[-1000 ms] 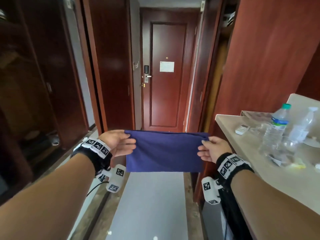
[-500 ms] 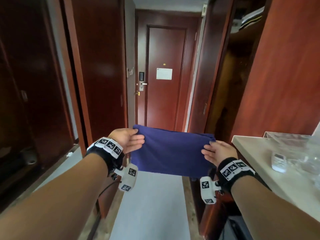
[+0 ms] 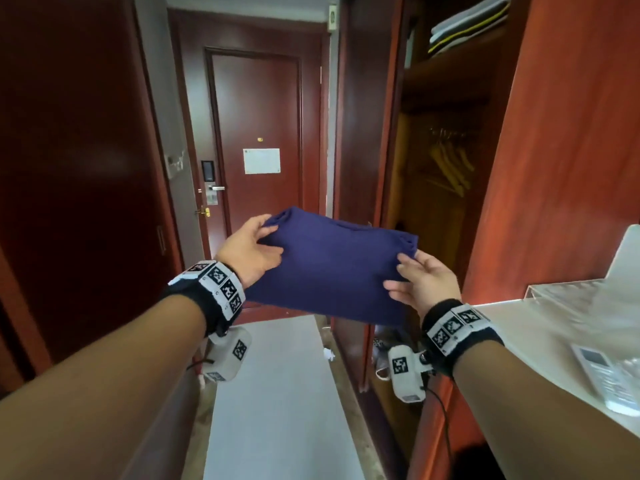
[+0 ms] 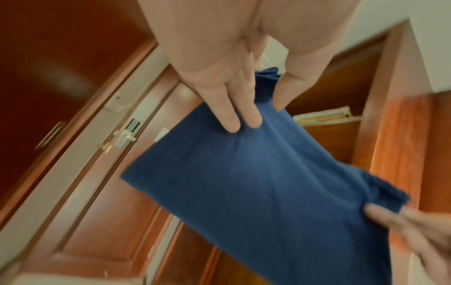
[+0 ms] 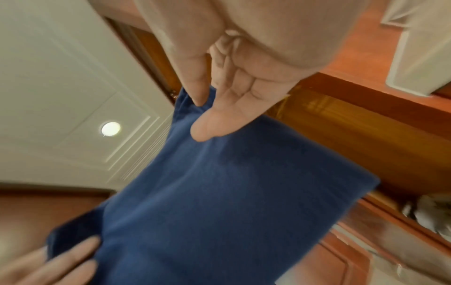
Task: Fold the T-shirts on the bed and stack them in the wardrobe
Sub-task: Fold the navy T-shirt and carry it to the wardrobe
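Hands held a folded blue T-shirt [image 3: 332, 268] in the air by the open wardrobe [image 3: 450, 168]: left hand [image 3: 251, 249] pinched one end, right hand [image 3: 427, 284] the other. Folded shirts [image 3: 467, 26] lay on a high shelf. The left wrist view showed fingers [image 4: 229, 108] under the cloth, thumb on top. The right wrist view showed the same pinch. A loose pinch could let the folds fall open on the way up.

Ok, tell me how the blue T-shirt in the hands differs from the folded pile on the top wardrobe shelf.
The blue T-shirt is a single dark blue piece; the shelf pile shows pale layers with a yellow stripe.
The T-shirt is in mid-air, pinched between the left hand and the right hand; the pile rests on the shelf, untouched.
The T-shirt is well below the pile.
Both are folded flat.
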Motion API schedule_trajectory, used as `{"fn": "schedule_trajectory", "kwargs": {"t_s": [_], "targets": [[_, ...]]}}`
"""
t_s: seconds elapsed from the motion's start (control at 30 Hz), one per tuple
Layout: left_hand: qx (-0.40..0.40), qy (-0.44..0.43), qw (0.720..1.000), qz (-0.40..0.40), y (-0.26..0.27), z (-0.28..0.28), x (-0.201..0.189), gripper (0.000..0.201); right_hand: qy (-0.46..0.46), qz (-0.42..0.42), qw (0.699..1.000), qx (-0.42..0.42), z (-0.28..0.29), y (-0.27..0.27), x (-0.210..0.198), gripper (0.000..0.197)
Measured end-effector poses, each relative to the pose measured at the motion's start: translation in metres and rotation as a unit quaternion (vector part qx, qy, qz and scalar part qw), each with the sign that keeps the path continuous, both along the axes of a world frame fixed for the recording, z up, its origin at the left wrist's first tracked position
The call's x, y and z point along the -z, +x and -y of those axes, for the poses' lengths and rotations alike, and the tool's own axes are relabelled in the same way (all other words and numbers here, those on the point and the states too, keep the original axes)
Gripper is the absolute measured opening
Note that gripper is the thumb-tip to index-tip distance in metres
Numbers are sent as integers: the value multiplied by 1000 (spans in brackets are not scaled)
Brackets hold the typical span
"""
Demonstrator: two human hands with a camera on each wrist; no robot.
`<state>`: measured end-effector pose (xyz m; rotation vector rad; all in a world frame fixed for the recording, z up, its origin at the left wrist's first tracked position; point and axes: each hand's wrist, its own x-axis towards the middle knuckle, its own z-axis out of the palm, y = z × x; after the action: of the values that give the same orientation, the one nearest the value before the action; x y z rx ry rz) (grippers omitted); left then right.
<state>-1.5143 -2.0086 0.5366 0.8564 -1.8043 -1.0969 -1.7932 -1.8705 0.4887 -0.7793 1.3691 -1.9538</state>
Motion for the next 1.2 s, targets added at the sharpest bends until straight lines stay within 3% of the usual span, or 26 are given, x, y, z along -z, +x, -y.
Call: {"fn": "schedule_trajectory", "kwargs": {"t_s": [0.07, 0.17, 0.4, 0.53, 0.63, 0.8, 1.0, 1.2], "targets": [[-10, -73, 992, 104, -23, 35, -7, 92, 5, -53, 999, -2, 32, -15, -2, 64], [-36, -186, 954, 234, -53, 83, -26, 107, 6, -120, 993, 5, 89, -38, -1, 82], [-82, -396, 847, 344, -110, 198, -90, 113, 7, -288, 954, 87, 220, -87, -43, 104], [-107, -432, 830, 335, -134, 262, -115, 118, 80, -404, 890, 196, 278, -112, -70, 114], [-126, -452, 820, 328, -150, 311, -130, 119, 95, -443, 862, 228, 314, -136, -91, 111], [-139, -504, 807, 276, -185, 388, -163, 119, 72, -491, 821, 282, 360, -174, -140, 113], [-137, -589, 781, 159, -243, 473, -226, 115, -1, -568, 748, 342, 393, -196, -235, 115], [-94, -608, 788, 29, -319, 512, -308, 107, 53, -631, 625, 456, 373, -199, -341, 115]]}}
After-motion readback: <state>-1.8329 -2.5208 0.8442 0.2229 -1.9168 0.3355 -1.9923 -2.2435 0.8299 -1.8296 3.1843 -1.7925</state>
